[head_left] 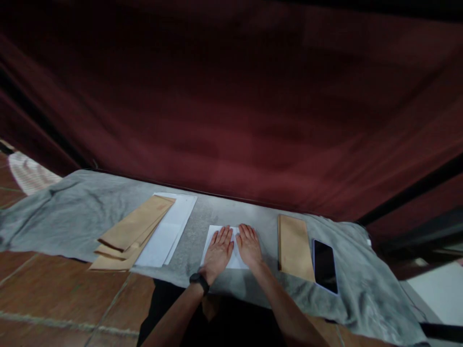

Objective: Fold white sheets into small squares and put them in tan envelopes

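Observation:
A white sheet of paper [234, 258], apparently folded, lies on the grey cloth in front of me. My left hand [219, 249] presses flat on its left part, fingers stretched out. On its right part rests my right hand [249, 245], also flat with the fingers extended. The two thumbs are close together near the middle of the paper. Both palms hide much of the sheet. To the left lie white paper sheets [162, 238], partly under several brown envelopes [139, 224]. A stack of brown envelopes [294, 248] sits to the right of my right hand.
A smartphone [325, 266] with a dark screen lies right of the envelope stack. The grey cloth [90, 202] covers the narrow work surface and is wrinkled at both ends. A dark red curtain-like panel [231, 120] rises along the far edge. Brown floor tiles [65, 289] show below.

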The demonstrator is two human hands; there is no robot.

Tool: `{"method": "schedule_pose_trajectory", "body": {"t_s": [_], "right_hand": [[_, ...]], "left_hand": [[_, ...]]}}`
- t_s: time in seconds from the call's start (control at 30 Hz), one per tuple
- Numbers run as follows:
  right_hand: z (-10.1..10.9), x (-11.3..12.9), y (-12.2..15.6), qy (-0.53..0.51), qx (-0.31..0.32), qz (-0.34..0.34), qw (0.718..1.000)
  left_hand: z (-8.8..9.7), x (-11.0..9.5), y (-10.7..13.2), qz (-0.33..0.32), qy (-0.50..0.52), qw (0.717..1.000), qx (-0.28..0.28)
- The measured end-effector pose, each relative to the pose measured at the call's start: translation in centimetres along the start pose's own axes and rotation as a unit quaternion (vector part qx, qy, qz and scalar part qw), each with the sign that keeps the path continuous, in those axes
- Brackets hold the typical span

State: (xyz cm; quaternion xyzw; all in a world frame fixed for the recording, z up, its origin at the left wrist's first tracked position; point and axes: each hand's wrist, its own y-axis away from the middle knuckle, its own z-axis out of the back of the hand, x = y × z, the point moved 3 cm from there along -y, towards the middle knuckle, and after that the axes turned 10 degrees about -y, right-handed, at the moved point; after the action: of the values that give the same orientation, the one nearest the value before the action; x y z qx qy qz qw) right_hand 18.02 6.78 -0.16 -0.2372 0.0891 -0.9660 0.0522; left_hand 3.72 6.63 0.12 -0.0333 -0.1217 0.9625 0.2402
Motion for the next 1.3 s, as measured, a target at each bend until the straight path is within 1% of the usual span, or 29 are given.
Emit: {"method": "schedule_pose_trajectory", "body": {"t_s": [0.13, 0.27, 0.43, 0.53, 0.63, 0.73, 0.8, 0.87, 1.0, 1.17, 1.23, 1.3], "right_hand": [[1.3, -0.3, -2.0, 0.027, 0.009, 0.004, 1.0], [1.9, -0.5, -3.7, 0.036, 0.014, 0.003, 0.999], [2.2, -0.7, -3.9, 0.039, 0.01, 0.0, 0.999], [2.0, -0.2, -3.0, 0.032, 0.007, 0.01, 0.999], [0.7, 0.7, -0.8, 0.017, 0.006, 0.031, 0.999], [-0.8, 1.0, 2.0, 0.001, -0.034, 0.057, 0.998], [-1.2, 0.5, 3.6, 0.005, -0.065, 0.045, 0.997], [-1.2, -0.2, 4.7, 0.012, -0.091, 0.031, 0.995], [-0.4, -1.4, 5.8, 0.032, -0.116, 0.025, 0.992], [0.0, -1.7, 6.5, 0.047, -0.126, 0.016, 0.991], [0.0, -1.6, 6.6, 0.046, -0.125, 0.013, 0.991], [0.0, -1.5, 6.6, 0.041, -0.123, 0.01, 0.992]], "left_hand": [[-0.1, 0.0, 0.1, -0.001, 0.011, 1.0, -0.012], [-0.4, 0.2, 0.1, -0.004, 0.011, 1.0, -0.003], [-0.5, 0.2, 0.0, -0.018, 0.009, 1.0, 0.004], [-0.7, 0.1, 0.0, -0.014, 0.005, 1.0, 0.002], [-0.9, 0.1, 0.0, -0.022, 0.003, 1.0, 0.003], [-1.0, 0.5, 0.1, -0.03, 0.001, 1.0, 0.007], [-0.9, 0.9, 0.2, -0.022, -0.002, 1.0, 0.007], [-0.8, 1.4, 0.3, -0.001, -0.007, 1.0, 0.004], [-0.6, 2.8, 0.8, 0.04, -0.018, 0.999, 0.001], [-0.4, 4.4, 1.4, 0.074, -0.019, 0.997, -0.01], [-0.1, 4.4, 1.8, 0.096, -0.019, 0.995, -0.022], [0.2, 3.7, 2.3, 0.103, -0.017, 0.994, -0.036]]}}
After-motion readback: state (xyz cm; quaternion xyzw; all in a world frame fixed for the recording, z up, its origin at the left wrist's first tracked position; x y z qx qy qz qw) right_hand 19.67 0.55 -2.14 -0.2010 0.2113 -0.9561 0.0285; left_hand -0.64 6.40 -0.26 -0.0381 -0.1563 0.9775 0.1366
